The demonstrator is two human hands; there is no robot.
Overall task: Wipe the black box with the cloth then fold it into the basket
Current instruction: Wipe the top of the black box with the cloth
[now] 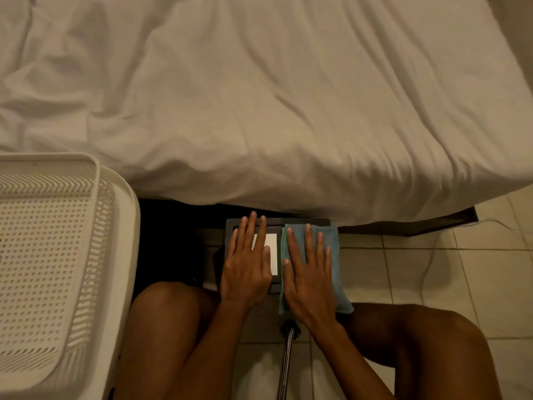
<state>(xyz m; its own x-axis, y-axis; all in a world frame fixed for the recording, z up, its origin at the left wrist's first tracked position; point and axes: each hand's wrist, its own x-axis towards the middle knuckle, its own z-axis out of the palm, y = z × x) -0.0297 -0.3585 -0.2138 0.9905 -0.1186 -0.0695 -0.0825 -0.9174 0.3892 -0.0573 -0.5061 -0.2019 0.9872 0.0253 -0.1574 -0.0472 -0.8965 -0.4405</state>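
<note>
Got the bare left hand (246, 267) laid flat on the left half of the flat black rectangular box (274, 226), fingers straight and close together. Same deal with the bare right hand (310, 275) over the right half, fingers spread a bit.

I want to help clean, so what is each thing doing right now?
black box: lying flat, under both hands.
cloth: spread flat on the box's right side, not yet in the basket.
left hand: open flat, pressing the box.
right hand: open flat, pressing the cloth.
basket: upright, no cloth inside.
</note>
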